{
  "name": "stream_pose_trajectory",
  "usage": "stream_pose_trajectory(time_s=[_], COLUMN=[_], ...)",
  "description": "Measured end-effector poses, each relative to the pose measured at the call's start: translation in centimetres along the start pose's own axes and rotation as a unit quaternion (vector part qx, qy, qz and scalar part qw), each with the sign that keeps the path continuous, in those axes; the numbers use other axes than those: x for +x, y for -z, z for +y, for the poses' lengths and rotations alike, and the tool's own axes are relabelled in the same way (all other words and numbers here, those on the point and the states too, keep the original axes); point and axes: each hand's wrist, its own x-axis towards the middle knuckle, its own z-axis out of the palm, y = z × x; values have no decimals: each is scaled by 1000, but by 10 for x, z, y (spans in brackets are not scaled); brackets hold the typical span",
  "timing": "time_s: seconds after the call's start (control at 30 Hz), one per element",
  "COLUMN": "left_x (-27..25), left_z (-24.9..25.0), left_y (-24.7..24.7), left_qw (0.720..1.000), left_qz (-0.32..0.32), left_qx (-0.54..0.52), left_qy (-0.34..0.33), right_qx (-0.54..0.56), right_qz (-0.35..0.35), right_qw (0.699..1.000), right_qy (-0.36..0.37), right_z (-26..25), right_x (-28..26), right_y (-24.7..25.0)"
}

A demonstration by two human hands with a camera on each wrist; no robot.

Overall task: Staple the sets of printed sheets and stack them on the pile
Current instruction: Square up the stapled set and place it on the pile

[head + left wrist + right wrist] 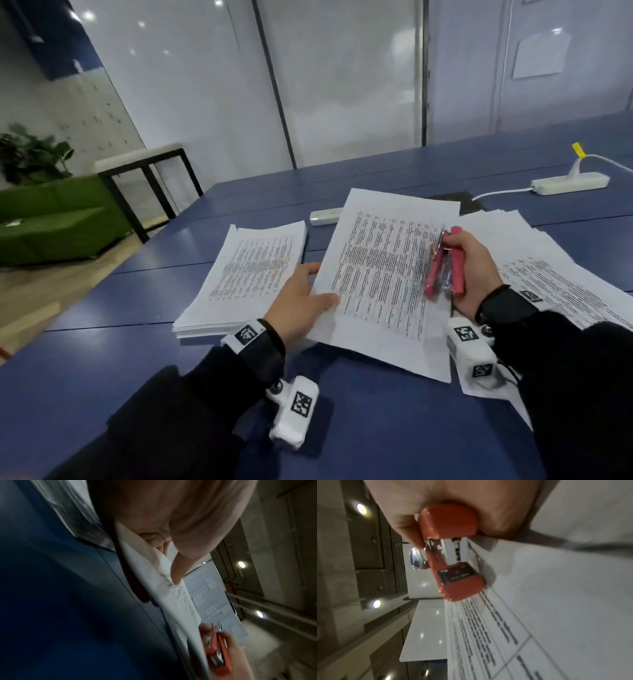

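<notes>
The left hand [301,308], nearest the head camera, pinches the left edge of a set of printed sheets [383,274], thumb on top, fingers underneath, lifting that edge off the blue table [376,428]. Just left of its fingers lies the stacked pile [246,277]. The right hand [474,274] curls its fingers around a pink stapler [445,270], held above the set's right side. More loose sheets [561,274] spread right of that hand.

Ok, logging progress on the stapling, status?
Left hand pinches the sheet set by its left edge. Right hand grips the stapler. Pile sits left. Nothing in the way.
</notes>
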Motion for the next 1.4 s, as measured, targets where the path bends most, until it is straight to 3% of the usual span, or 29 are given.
stream_pose_trajectory(time_s=[0.13, 0.27, 0.4, 0.53, 0.67, 0.87, 1.4], left_x=[-5, 16, 32, 32, 36, 37, 40], left_z=[0, 4, -17, -48, -78, -68, -66], left_y=[24, 95, 176, 214, 215, 202, 199], left_qw=[1000, 994, 981, 972, 965, 956, 945], left_qz=[16, 104, 176, 202, 215, 198, 179], left_qx=[25, 9, -26, 10, 61, 188, 248], left_qy=[-8, 16, 74, 123, 139, 103, 114], right_qx=[-16, -32, -81, -110, -123, -123, -123], right_qz=[2, 19, 30, 39, 45, 43, 36], right_qw=[999, 998, 995, 991, 989, 990, 990], right_qy=[-37, -54, -48, -57, -62, -52, -56], right_z=[4, 4, 5, 5, 5, 5, 4], right_x=[-2, 2, 2, 2, 0, -2, -5], right_y=[-5, -7, -7, -8, -8, -10, -9])
